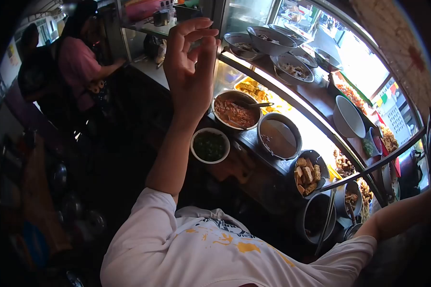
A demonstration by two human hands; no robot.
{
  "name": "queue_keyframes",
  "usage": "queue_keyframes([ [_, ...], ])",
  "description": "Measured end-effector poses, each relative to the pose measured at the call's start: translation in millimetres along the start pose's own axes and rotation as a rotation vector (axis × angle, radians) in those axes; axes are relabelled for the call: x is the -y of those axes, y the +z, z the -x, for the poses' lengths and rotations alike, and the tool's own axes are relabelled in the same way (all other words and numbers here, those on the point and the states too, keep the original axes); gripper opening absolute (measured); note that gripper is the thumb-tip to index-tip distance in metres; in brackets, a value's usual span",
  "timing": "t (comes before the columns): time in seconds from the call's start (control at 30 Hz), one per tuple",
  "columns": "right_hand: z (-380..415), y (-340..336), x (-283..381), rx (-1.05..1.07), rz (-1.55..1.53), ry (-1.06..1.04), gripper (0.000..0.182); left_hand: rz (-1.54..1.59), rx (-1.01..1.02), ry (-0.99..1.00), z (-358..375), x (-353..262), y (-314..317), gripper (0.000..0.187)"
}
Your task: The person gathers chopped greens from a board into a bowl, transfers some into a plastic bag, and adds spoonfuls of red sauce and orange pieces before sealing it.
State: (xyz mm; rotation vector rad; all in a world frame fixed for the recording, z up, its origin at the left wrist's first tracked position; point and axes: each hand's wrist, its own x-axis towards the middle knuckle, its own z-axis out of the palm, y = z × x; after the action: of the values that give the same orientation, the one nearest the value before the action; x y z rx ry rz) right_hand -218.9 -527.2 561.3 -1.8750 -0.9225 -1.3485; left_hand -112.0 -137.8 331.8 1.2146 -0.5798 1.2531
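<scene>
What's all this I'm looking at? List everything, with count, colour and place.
Filled bowls: at least five, pale, upper shelf
Large bowl: one, white, shelf's right
Red-orange food: one pot, below shelf
Ladle: one, dark, in that pot
Brownish liquid: one pot, beside it
Chopped greens: one white bowl, counter
Golden-brown pieces: one bowl, counter
Bystanders: two, pink and dark clothes, background left
Smaller items: uncountable
Shirt: one, white, bottom
Left hand: one, raised, empty
Right arm: one, right edge, hand unseen

Upper shelf (317, 99), bowls of food (293, 68); dark counter (268, 178) below, pots (279, 137), bowl of greens (209, 146)
</scene>
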Motion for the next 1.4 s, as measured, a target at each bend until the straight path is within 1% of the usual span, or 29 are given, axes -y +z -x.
queue_keyframes([
  [0.1, 20.9, 54.4, -16.8, 0.218, 0.09, 0.115, 0.051, -0.093, -0.063, -0.076, 6.2, -15.4, -46.4, 0.026],
  [0.2, 32.9, 109.9, -27.6, 0.398, 0.203, 0.228, 0.034, -0.16, -0.033, -0.102, 14.6, -26.3, -81.6, 0.04],
  [0.23, 41.4, 135.1, -22.9, 0.469, 0.054, 0.278, 0.03, -0.173, -0.023, -0.105, 14.4, -28.1, -90.3, 0.044],
  [0.27, 50.0, 160.5, -18.3, 0.536, -0.095, 0.34, 0.026, -0.127, 0.02, -0.117, 15.5, -30.1, -98.8, 0.059],
  [0.3, 58.5, 186.1, -13.8, 0.597, -0.235, 0.412, 0.023, -0.13, 0.063, -0.121, 17.3, -32.6, -107.3, 0.057],
  [0.33, 66.3, 210.0, -10.0, 0.713, -0.298, 0.438, 0.021, -0.129, 0.106, -0.124, 18.9, -34.1, -116.5, 0.056],
  [0.37, 78.1, 236.2, -0.7, 0.729, -0.288, 0.36, 0.018, -0.126, 0.15, -0.126, 20.8, -33.9, -127.5, 0.055],
  [0.4, 88.5, 263.6, -4.6, 0.772, -0.333, 0.034, 0.018, -0.247, 0.278, -0.145, 27.2, -31.2, -147.8, 0.052],
  [0.43, 109.8, 305.6, 14.7, 0.848, -0.451, 0.099, 0.019, -0.366, 0.414, -0.156, 23.3, -18.0, -180.0, 0.049],
  [0.47, 121.4, 327.6, 28.8, 0.825, -0.424, 0.273, 0.02, -0.301, 0.418, -0.26, 26.4, -8.5, -200.6, 0.046],
  [0.53, 143.5, 376.6, 25.1, 0.819, -0.544, 0.231, 0.019, -0.178, 0.417, -0.484, 36.2, 12.7, -240.7, 0.04],
  [0.57, 146.8, 395.2, 29.1, 0.878, -0.523, 0.218, 0.022, -0.213, 0.411, -0.5, 38.1, 26.2, -260.1, 0.039],
  [0.63, 168.7, 439.2, 30.6, 0.838, -0.532, 0.228, 0.03, -0.28, 0.409, -0.54, 42.0, 54.0, -297.0, 0.038],
  [0.67, 175.0, 452.9, 33.4, 0.837, -0.429, 0.183, 0.04, -0.379, 0.402, -0.533, 41.8, 68.7, -312.8, 0.038],
  [0.7, 185.0, 464.3, 33.1, 0.851, -0.448, 0.251, 0.041, -0.473, 0.395, -0.522, 41.6, 84.8, -325.7, 0.038],
  [0.77, 210.3, 481.9, 30.1, 0.878, -0.482, 0.392, 0.045, -0.665, 0.396, -0.463, 41.4, 126.4, -346.4, 0.037],
  [0.83, 228.8, 485.6, 32.8, 0.914, -0.493, 0.476, 0.042, -0.851, 0.406, -0.368, 49.0, 177.0, -358.3, 0.036],
  [0.9, 244.4, 483.0, 39.5, 0.931, -0.454, 0.534, 0.04, -0.865, 0.411, -0.328, 65.3, 232.3, -367.7, 0.034],
  [1.0, 256.8, 467.3, 49.8, 0.913, -0.355, 0.575, 0.037, -0.881, 0.429, -0.184, 71.8, 315.7, -362.6, 0.033],
  [1.03, 265.8, 460.7, 51.2, 0.886, -0.342, 0.595, 0.036, -0.91, 0.442, -0.184, 79.8, 347.3, -363.9, 0.035],
  [1.07, 266.0, 453.8, 55.8, 0.864, -0.33, 0.672, 0.034, -0.907, 0.403, -0.219, 77.7, 352.8, -351.2, 0.038],
  [1.1, 264.3, 447.9, 62.0, 0.843, -0.332, 0.748, 0.033, -0.934, 0.448, -0.227, 85.0, 373.7, -353.7, 0.039],
  [1.2, 266.9, 437.8, 65.9, 0.83, -0.324, 0.86, 0.034, -0.917, 0.48, -0.27, 94.1, 421.4, -352.9, 0.043],
  [1.3, 260.0, 440.4, 68.8, 0.791, -0.339, 0.874, 0.033, -0.969, 0.616, -0.359, 83.1, 415.8, -346.8, 0.047],
  [1.4, 262.6, 449.8, 60.2, 0.786, -0.309, 0.767, 0.033, -1.244, 0.601, -0.404, 74.9, 390.1, -333.7, 0.056],
])
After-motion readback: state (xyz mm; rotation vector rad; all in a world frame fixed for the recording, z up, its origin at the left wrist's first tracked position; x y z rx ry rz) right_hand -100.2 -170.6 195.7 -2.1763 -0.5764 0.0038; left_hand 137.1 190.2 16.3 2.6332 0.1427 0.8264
